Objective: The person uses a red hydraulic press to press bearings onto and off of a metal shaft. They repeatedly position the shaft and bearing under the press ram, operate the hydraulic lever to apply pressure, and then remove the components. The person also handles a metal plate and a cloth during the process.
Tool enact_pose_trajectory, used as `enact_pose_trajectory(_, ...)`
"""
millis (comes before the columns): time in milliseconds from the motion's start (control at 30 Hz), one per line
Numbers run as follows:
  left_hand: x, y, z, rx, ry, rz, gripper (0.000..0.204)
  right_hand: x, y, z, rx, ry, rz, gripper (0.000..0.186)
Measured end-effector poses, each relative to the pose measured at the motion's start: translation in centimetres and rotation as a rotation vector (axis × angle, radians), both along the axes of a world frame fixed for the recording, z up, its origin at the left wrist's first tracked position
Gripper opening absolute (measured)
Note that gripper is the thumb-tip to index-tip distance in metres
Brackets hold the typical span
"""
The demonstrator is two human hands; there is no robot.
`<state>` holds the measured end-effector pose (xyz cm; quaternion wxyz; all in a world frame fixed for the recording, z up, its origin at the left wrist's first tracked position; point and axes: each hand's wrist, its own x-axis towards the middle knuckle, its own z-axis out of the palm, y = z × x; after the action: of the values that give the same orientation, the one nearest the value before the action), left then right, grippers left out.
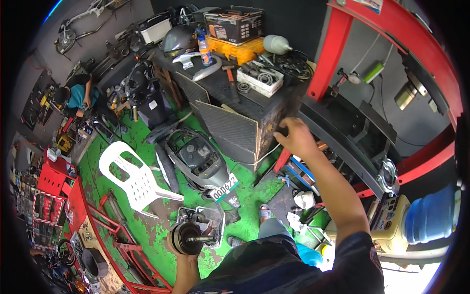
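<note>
The left hand (pixel 186 253), wrapped around the dark round metal part with a silver shaft (pixel 188 239), should support its weight firmly from below, while the right hand (pixel 297 139), half curled and apparently empty, is near the long black steel beam (pixel 341 141).

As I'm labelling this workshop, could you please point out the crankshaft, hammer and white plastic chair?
Crankshaft (pixel 187 239): head view, round web.
Hammer (pixel 232 85): head view, handle.
White plastic chair (pixel 139 189): head view, perforated panel.

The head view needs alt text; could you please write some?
A person's left hand holds a round metal part with a shaft above a green workshop floor. The right hand is raised near a dark workbench and a red frame.
</note>
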<state>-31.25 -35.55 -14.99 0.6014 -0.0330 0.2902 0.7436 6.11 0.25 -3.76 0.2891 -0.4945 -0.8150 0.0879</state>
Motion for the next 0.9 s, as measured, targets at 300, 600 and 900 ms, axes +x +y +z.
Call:
enact_pose_trajectory(300, 0.1, -6.8, -7.0, -0.625, 1.752, 0.309, 0.070, -9.4, 21.3, -9.3, -0.362, -0.162, -0.288, 0.079)
enact_pose_trajectory(600, 3.6, -6.5, -5.0, 0.031, 0.841, 0.410, 0.070, -9.6, 23.4, -8.5, -0.446, -0.212, -0.268, 0.077)
enact_pose_trajectory(900, 4.3, -1.7, -1.9, 0.099, 0.326, 0.568, 0.069, -8.2, 23.9, -4.2, -0.415, -0.298, -0.128, 0.084)
